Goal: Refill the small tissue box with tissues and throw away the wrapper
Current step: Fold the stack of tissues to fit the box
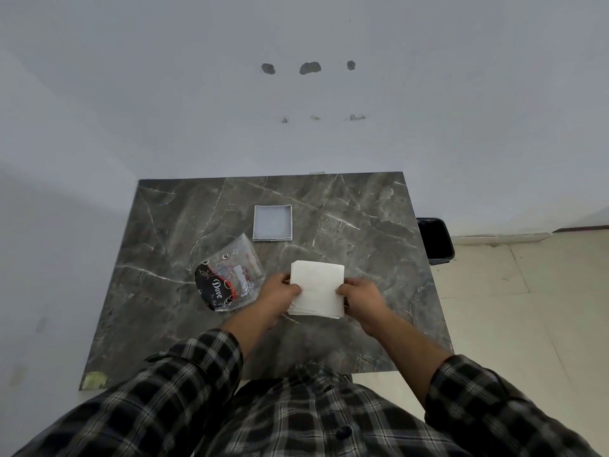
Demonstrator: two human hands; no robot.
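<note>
- Dark marble table [362, 225], far edge against the wall; wide bare surface right and far left.
- Black bin [436, 239] on the floor, just past the table's right edge.
- Wrapper [230, 275] lies flat, left of the stack.
- Tissue stack [318, 288] near the front centre, left hand [281, 291] and right hand [361, 296] clamped on its side edges.
- Small tissue box [273, 222] open, beyond the stack, apart.

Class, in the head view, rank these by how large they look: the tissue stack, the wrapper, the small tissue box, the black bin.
1. wrapper
2. tissue stack, close to the wrapper, unsure
3. small tissue box
4. black bin, partly hidden by the table
</note>
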